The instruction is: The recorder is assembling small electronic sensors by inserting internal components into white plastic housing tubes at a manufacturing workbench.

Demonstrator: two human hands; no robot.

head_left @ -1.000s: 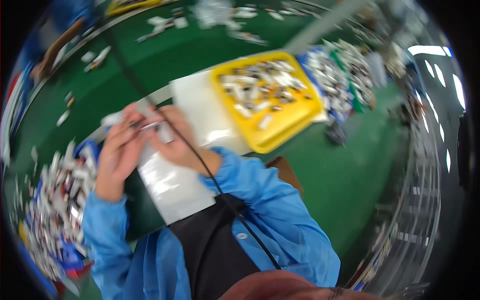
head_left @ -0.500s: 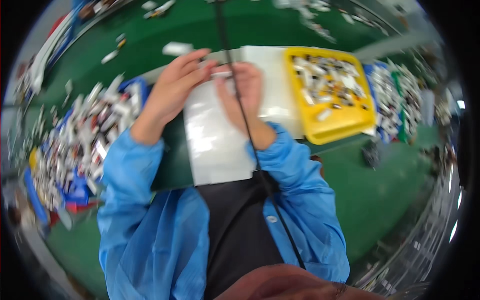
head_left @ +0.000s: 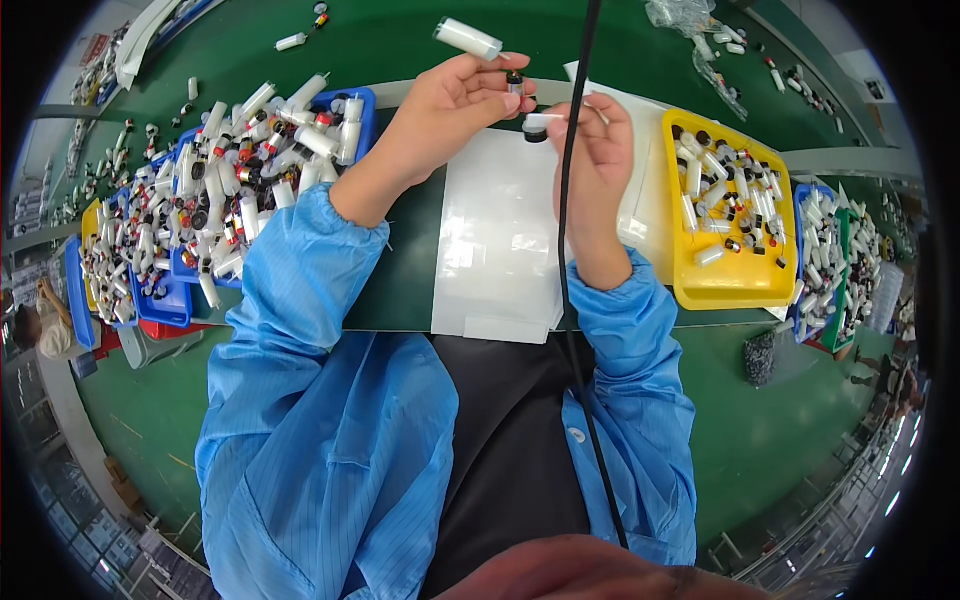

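My left hand [head_left: 450, 110] pinches a small dark cylinder with a gold band [head_left: 514, 82] between thumb and fingers. A white tube with clear ends [head_left: 468, 38] is just past those fingers; I cannot tell whether they touch it. My right hand [head_left: 600, 150] is closed around a small white piece with a black end [head_left: 540, 125], which sticks out toward the left fingertips. A black cable crosses in front of this hand and hides part of the fingers. Below both hands lies a glossy white sheet [head_left: 490, 230].
To the left, blue trays [head_left: 365, 130] are heaped with white tubes and dark-capped pieces. A yellow tray [head_left: 735, 290] with similar parts stands on the right, with more bins beyond it. Loose parts and a clear plastic bag [head_left: 680, 14] lie at the far side. The black cable [head_left: 565, 250] hangs through the view.
The view has shifted, so the trays and sheet sit farther right. My hands have drawn a little apart, and the pieces in them show more clearly.
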